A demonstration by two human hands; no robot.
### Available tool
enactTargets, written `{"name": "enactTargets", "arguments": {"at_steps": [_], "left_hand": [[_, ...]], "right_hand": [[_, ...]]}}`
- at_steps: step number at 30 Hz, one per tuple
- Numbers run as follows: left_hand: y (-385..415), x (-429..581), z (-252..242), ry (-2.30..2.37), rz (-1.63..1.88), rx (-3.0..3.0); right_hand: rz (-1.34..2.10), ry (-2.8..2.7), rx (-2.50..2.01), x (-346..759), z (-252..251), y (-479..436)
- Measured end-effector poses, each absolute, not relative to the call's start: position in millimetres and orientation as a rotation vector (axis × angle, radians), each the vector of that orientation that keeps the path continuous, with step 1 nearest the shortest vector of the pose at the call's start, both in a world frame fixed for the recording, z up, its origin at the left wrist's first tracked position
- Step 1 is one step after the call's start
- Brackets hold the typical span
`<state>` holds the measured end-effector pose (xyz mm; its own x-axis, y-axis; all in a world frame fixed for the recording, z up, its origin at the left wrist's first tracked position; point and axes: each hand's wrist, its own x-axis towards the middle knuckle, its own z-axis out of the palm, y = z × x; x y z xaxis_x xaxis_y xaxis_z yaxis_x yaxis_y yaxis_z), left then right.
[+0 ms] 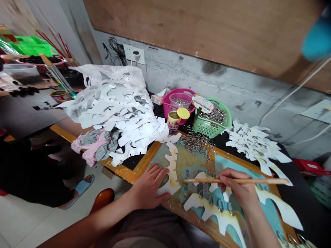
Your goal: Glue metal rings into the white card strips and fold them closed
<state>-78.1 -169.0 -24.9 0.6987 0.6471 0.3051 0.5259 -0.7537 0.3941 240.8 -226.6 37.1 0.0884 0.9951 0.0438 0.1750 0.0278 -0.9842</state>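
Pink basket (169, 103) and green basket (207, 129) hold metal rings (214, 115) — my left hand (148, 184) lies open on a paper cutout (170, 172), my right hand (236, 189) pinches a wooden stick (258, 181).

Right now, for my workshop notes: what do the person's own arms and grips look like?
Both are bare: the left grip and the right grip wear no gloves, and no ring or bracelet shows. The left arm and right arm carry no sleeve, cable or marking in view.
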Motion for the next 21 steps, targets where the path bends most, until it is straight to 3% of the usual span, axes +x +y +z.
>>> {"name": "enactTargets", "arguments": {"at_steps": [6, 12, 21], "left_hand": [[-168.7, -77.5, -22.5, 0.940, 0.609, 2.642], [-168.9, -78.0, -24.9, 0.934, 0.584, 2.652], [-169.5, -76.6, -22.1, 0.943, 0.603, 2.675]], "right_hand": [[1.005, -1.394, -1.311, 219.5, 36.3, -233.2], [0.621, -1.615, -1.368, 219.7, 49.1, -238.4], [0.505, -1.830, -1.278, 207.2, 57.8, -239.9]]}}
